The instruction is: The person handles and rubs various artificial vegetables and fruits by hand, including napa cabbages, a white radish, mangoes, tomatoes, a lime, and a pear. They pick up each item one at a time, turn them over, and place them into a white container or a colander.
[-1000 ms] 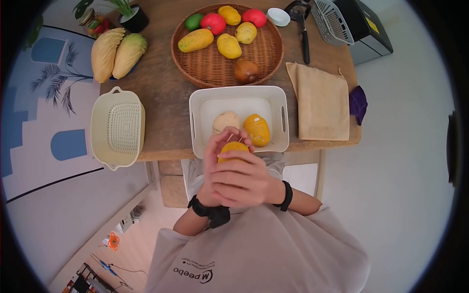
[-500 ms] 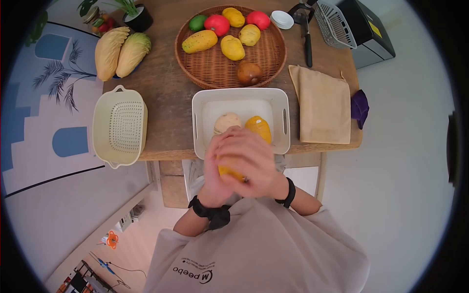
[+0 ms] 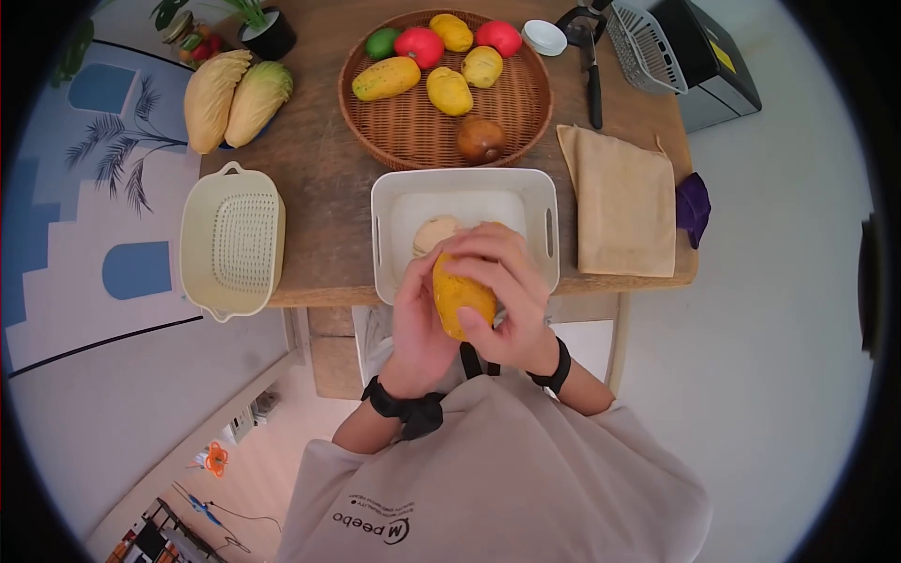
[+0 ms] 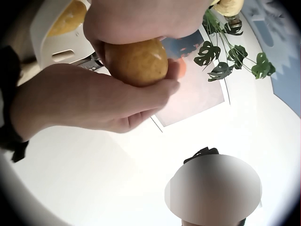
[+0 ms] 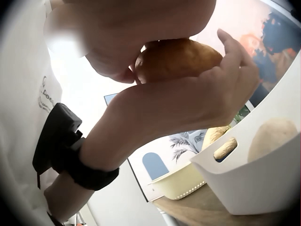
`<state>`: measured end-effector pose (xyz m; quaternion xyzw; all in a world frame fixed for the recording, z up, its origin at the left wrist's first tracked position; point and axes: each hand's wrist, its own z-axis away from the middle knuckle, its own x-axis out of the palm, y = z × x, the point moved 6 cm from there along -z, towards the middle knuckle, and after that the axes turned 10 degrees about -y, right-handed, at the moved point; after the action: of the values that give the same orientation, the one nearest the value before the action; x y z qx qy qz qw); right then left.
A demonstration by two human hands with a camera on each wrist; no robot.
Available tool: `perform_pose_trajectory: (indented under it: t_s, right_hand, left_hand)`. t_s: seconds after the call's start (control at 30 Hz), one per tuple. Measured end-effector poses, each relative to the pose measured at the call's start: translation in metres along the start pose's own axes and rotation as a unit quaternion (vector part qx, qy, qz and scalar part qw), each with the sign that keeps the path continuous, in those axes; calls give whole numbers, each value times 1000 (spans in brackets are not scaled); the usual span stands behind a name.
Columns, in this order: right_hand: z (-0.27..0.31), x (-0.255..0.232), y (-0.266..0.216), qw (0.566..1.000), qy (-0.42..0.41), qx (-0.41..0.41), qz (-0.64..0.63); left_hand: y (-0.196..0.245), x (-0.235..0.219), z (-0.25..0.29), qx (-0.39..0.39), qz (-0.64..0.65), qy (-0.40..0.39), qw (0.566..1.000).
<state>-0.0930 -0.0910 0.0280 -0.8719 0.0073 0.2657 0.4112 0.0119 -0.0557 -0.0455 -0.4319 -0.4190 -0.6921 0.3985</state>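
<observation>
A yellow mango-like fruit (image 3: 461, 296) with small dark specks is held between both hands, just off the table's front edge. My left hand (image 3: 419, 319) cups it from the left and below, palm against its side. Over its top and right side curls my right hand (image 3: 516, 305), thumb near the lower end. In the left wrist view the fruit (image 4: 138, 63) sits between the two hands. Beyond them stands a white tub (image 3: 389, 192) with a pale, round fruit or vegetable (image 3: 435, 235) in it. A second yellow fruit (image 4: 70, 19) there is mostly hidden from the head view.
A round wicker basket (image 3: 404, 141) holds several yellow, red, green and brown fruits or vegetables. A cream perforated basket (image 3: 267, 267) stands left, with cabbages (image 3: 216, 103) behind it. Right are a folded tan cloth (image 3: 624, 206), a purple cloth (image 3: 693, 211) and a knife (image 3: 595, 98).
The right hand has shifted over the fruit, covering it at half a second ago, and now sits to its right. The fruit has turned lengthwise and shows more. The left hand stays beside it.
</observation>
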Motion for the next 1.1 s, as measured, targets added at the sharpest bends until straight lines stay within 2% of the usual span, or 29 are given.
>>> perform_pose_trajectory:
  t_s: [0.03,0.1,0.17,0.23,0.3,0.33,0.4,0.5,0.57,0.6,0.63,0.7,0.73,0.77,0.83,0.87,0.9,0.93,1.03,1.1]
  right_hand:
    - [1,6,-4,999,-39,-34,17]
    - [11,21,-14,988,-109,-97,54]
    - [25,34,-23,987,-103,-96,73]
    - [26,29,-16,995,-67,-64,46]
    - [4,5,-2,1000,-1,-1,-30]
    - [7,11,-5,999,-29,-36,-14]
    - [16,24,-11,991,-79,-102,19]
    - [10,15,-6,997,-39,-61,-4]
    - [4,7,-2,999,-19,-36,-22]
    - [3,4,0,999,-10,-25,-32]
    - [1,7,-2,999,-32,-34,-21]
    - [4,13,-11,996,-69,-48,1]
    - [21,37,1,989,-6,68,130]
    - [52,84,15,948,57,183,254]
    - [53,82,16,948,69,186,249]
    - [24,34,4,990,17,74,119]
    - [8,9,-10,998,-37,-41,-16]
    - [4,9,-11,998,-42,-39,-5]
    - [0,13,-12,998,-43,-42,14]
    - [3,12,-8,998,-35,-56,8]
  left_hand:
    - [0,-2,-3,-12,44,21,999]
    - [6,16,1,34,-37,-41,998]
    - [6,23,0,35,-39,-102,993]
    - [-2,11,-6,1,42,-161,986]
    - [-6,-2,-3,-17,51,-40,998]
    - [-6,-6,-1,-24,56,21,998]
    - [-3,10,-1,-20,-6,-18,1000]
    - [-2,9,-2,-11,-27,-104,994]
    - [-2,5,-2,-7,-17,-87,996]
    - [-3,-1,-1,-9,-13,-37,999]
    - [-1,-3,0,-9,-10,13,1000]
    - [3,15,2,-9,-5,53,999]
    - [3,16,1,-13,6,44,999]
    - [3,17,0,-17,18,34,999]
    - [-1,8,-7,-24,62,-47,997]
    - [1,7,-5,-12,29,-35,999]
    - [2,7,-2,1,-4,-23,1000]
    - [3,7,1,15,-36,-11,999]
    - [1,24,1,30,-64,-95,993]
    - [-3,7,-2,-20,12,-65,998]
